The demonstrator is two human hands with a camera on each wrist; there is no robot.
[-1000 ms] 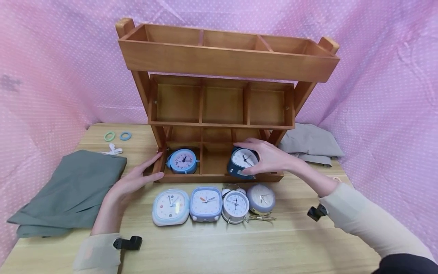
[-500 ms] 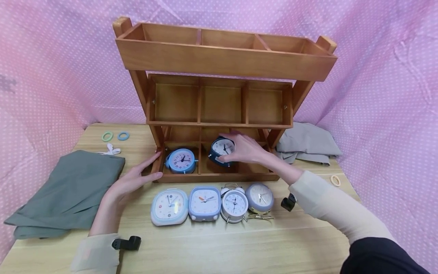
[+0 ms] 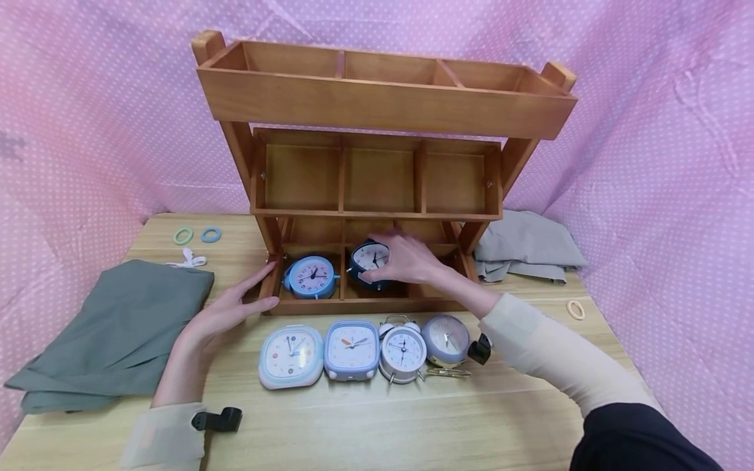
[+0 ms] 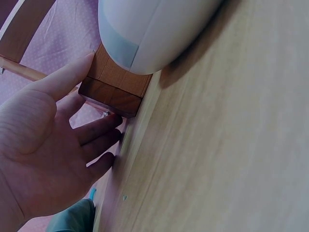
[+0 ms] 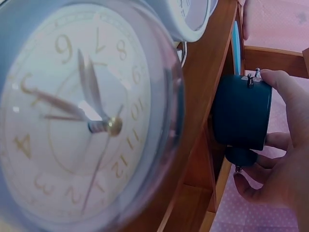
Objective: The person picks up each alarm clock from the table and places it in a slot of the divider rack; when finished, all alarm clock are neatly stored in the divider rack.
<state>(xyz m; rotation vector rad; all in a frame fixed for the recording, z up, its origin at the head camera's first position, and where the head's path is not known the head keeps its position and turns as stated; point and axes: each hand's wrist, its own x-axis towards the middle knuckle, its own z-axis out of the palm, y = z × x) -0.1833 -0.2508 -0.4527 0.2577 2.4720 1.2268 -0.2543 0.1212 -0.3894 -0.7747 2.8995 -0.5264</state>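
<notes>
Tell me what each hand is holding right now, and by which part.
The right hand grips the dark blue clock round its casing, in the rack's middle bottom compartment. The left hand holds nothing; it rests against the wooden rack.

Pink dotted cloth backdrop (image 3: pixel 648 163); light wood table (image 3: pixel 412 425); even light

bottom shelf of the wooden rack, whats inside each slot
Left slot of the bottom shelf: a light blue clock. Middle slot: a dark blue clock, gripped by the right hand. The right slot is mostly covered by that hand and wrist; nothing shows in it.
</notes>
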